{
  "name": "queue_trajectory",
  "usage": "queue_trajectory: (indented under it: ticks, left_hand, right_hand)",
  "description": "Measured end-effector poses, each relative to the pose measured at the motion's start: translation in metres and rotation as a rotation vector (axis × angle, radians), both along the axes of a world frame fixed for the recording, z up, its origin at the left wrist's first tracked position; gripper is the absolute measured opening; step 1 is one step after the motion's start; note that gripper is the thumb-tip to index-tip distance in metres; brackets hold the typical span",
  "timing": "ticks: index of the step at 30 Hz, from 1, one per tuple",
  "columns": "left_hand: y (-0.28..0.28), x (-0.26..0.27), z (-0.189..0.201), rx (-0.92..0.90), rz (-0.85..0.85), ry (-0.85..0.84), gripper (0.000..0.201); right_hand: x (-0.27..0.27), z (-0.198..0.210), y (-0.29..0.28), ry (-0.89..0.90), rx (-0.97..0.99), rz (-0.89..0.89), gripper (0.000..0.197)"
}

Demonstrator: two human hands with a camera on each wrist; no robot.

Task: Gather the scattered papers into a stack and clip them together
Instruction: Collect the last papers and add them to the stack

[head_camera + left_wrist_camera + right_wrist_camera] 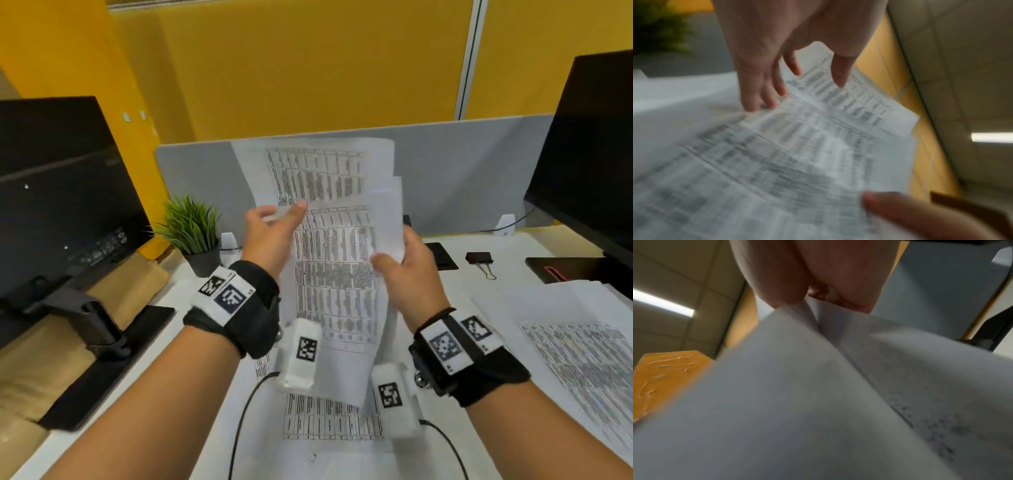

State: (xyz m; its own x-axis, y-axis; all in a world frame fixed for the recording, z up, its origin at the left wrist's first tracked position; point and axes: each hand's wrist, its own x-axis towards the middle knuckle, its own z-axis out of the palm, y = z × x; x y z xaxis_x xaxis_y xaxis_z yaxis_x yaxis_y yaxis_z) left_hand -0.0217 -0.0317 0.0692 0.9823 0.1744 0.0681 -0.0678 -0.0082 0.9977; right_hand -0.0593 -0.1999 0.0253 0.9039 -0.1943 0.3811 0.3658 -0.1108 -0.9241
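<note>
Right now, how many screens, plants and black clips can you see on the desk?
Screens: 2, one on the left and one on the right
Plants: 1, the green plant in a dark pot
Black clips: 1, the binder clip lying on the desk
Total: 4

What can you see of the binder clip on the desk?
The binder clip is small, with a black body and two silvery wire handles, seemingly metal. It lies on its side on the white desk, handles pointing toward the person, unused. It sits beyond and right of the right hand, apart from the held papers, beside a flat black item. Neither hand touches it.
</note>
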Motion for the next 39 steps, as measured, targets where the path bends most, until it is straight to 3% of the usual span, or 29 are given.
queue_trajectory:
  ticks: [2,4,7,10,13,15,16,20,22,25,27,31,34,36,39]
  left_hand:
    - [0.021,0.003,-0.011,0.234,0.127,-0.073,0.093]
    - [0.042,0.006,-0.025,0.229,0.111,-0.067,0.117]
    - [0.066,0.004,-0.039,-0.024,-0.144,-0.021,0.101]
    - [0.087,-0.001,-0.051,-0.021,-0.215,0.022,0.088]
    - [0.112,-0.006,-0.062,0.074,-0.073,0.066,0.072]
    - [0.134,-0.011,-0.067,0.188,0.103,0.135,0.052]
    - [0.147,-0.015,-0.071,0.249,0.203,0.17,0.045]
    - [0.191,-0.032,-0.081,0.439,0.417,0.263,0.036]
    - [0.205,-0.039,-0.084,0.455,0.467,0.287,0.034]
    - [0.217,-0.05,-0.089,0.42,0.511,0.3,0.034]
    - [0.224,-0.054,-0.092,0.387,0.523,0.303,0.035]
    - [0.232,-0.054,-0.094,0.427,0.525,0.317,0.036]
    - [0.232,-0.051,-0.094,0.443,0.513,0.316,0.033]
    - [0.231,-0.049,-0.095,0.446,0.493,0.31,0.032]
    - [0.231,-0.048,-0.099,0.431,0.475,0.301,0.033]
  right_hand:
    - [0.002,0.005,-0.013,0.028,0.072,0.02,0.037]
    - [0.004,0.013,-0.022,0.079,0.187,0.116,0.037]
    - [0.014,0.016,-0.024,0.162,0.24,0.243,0.035]
    - [0.027,0.008,-0.011,0.192,0.053,0.221,0.037]
    - [0.044,-0.004,0.007,0.287,-0.141,0.28,0.038]
    - [0.059,-0.015,0.019,0.408,-0.236,0.318,0.04]
    - [0.068,-0.022,0.023,0.456,-0.36,0.292,0.043]
    - [0.102,-0.043,0.034,0.525,-1.173,0.198,0.044]
    - [0.115,-0.053,0.042,0.525,-1.342,0.251,0.053]
    - [0.127,-0.069,0.058,0.528,-1.438,0.354,0.079]
    - [0.135,-0.082,0.064,0.536,-1.552,0.351,0.087]
    - [0.151,-0.077,0.075,0.521,-1.738,0.346,0.065]
    - [0.16,-0.067,0.097,0.41,-1.844,0.358,0.06]
    - [0.164,-0.065,0.116,0.338,-1.813,0.412,0.063]
    - [0.167,-0.069,0.133,0.373,-1.75,0.526,0.068]
